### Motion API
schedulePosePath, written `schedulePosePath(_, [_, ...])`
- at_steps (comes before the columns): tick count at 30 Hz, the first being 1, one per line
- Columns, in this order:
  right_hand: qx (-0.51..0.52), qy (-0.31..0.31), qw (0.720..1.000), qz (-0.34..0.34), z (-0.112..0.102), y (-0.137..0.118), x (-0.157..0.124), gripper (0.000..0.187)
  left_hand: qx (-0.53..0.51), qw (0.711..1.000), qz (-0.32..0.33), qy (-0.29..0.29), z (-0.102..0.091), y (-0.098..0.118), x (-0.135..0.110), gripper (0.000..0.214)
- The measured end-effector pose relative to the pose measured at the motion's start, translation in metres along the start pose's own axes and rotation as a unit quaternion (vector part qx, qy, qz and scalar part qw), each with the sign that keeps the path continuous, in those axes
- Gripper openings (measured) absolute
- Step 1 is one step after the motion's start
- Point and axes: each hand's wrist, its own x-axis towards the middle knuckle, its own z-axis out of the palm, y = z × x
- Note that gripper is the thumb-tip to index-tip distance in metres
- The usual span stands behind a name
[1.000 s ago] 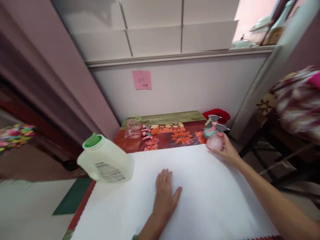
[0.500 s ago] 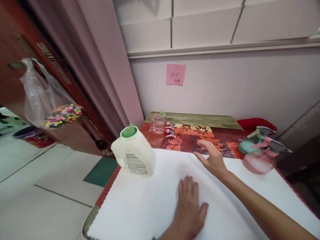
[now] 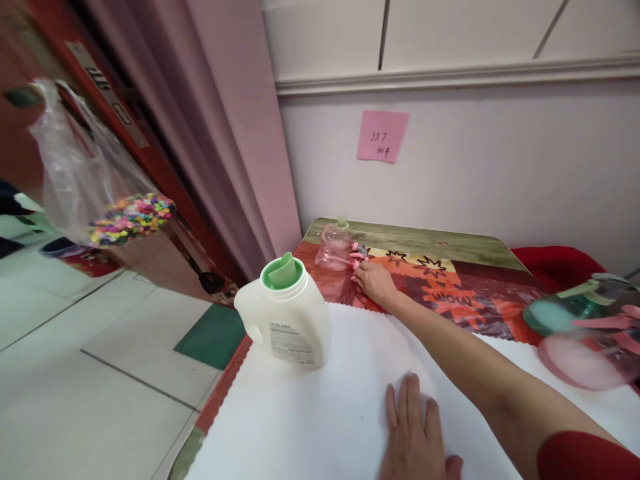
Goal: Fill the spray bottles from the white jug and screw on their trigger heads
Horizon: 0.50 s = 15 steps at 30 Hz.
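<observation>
My left hand lies flat and open on the white cloth at the near edge of the table. My right hand reaches across to the far left of the table, where a small clear pink spray bottle lies on its side. Its fingers are curled onto the bottle's pink and grey trigger head. A white jug with a green cap stands upright on the cloth's left corner, just left of my right forearm.
Two spray bottles, one teal and one pink, stand blurred at the right edge. The table abuts a wall bearing a pink note. A plastic bag of coloured beads hangs at the left by a door and curtain. Tiled floor lies left.
My right hand left the spray bottles on the right, crossed the table leftwards and reached the lying pink bottle. The view turned left. My left hand stayed flat on the cloth.
</observation>
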Motion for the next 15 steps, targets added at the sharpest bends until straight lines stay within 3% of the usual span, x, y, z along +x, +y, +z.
schedulePosePath(5, [-0.027, 0.057, 0.998, 0.008, -0.038, -0.007, -0.02, 0.043, -0.092, 0.995, -0.023, -0.023, -0.029, 0.007, 0.0, 0.07])
schedulePosePath(8, [-0.034, 0.091, 0.993, 0.068, -0.081, -0.006, -0.047, 0.04, -0.176, 0.983, -0.042, -0.012, -0.052, 0.013, 0.001, 0.069])
schedulePosePath(10, [-0.017, 0.096, 0.992, 0.074, -0.114, 0.0, -0.069, 0.037, -0.276, 0.958, -0.066, 0.027, -0.066, 0.017, 0.005, 0.068])
schedulePosePath(12, [0.017, 0.095, 0.995, 0.033, -0.15, 0.008, -0.092, 0.036, -0.412, 0.901, -0.106, 0.081, -0.081, 0.022, 0.012, 0.071])
schedulePosePath(13, [0.037, 0.087, 0.996, -0.003, -0.168, 0.01, -0.103, 0.036, -0.485, 0.858, -0.129, 0.108, -0.09, 0.025, 0.016, 0.076])
schedulePosePath(15, [0.076, 0.05, 0.993, -0.074, -0.202, 0.011, -0.124, 0.037, -0.624, 0.746, -0.17, 0.163, -0.112, 0.031, 0.024, 0.086])
